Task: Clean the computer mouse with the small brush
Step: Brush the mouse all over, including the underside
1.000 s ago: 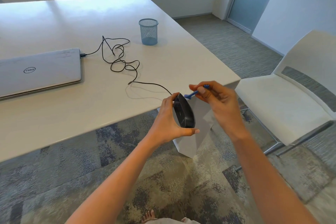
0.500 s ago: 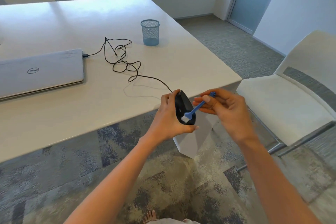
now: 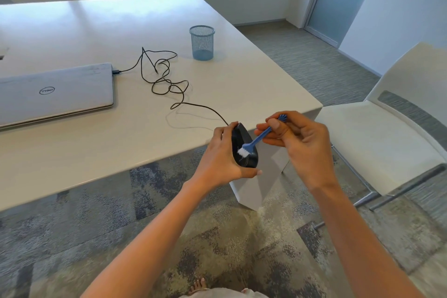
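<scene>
A black wired computer mouse (image 3: 246,159) is held on its side just past the table's near corner, gripped by my left hand (image 3: 217,159) with fingers on its far end and thumb under its near end. My right hand (image 3: 300,143) pinches the handle of a small blue brush (image 3: 256,141). The brush's white bristles touch the mouse's surface near its middle. The mouse's black cable (image 3: 167,82) runs back across the table in loose tangles to a closed silver laptop (image 3: 55,92).
A blue mesh pen cup (image 3: 202,42) stands on the white table (image 3: 96,133) behind the cable. A white chair (image 3: 377,133) sits close on the right, and two more chairs stand at the table's far side. Patterned carpet lies below my arms.
The brush swung from pointing at the mouse's far tip down onto its body, bristles now lying against the surface. Both hands stayed at the table corner.
</scene>
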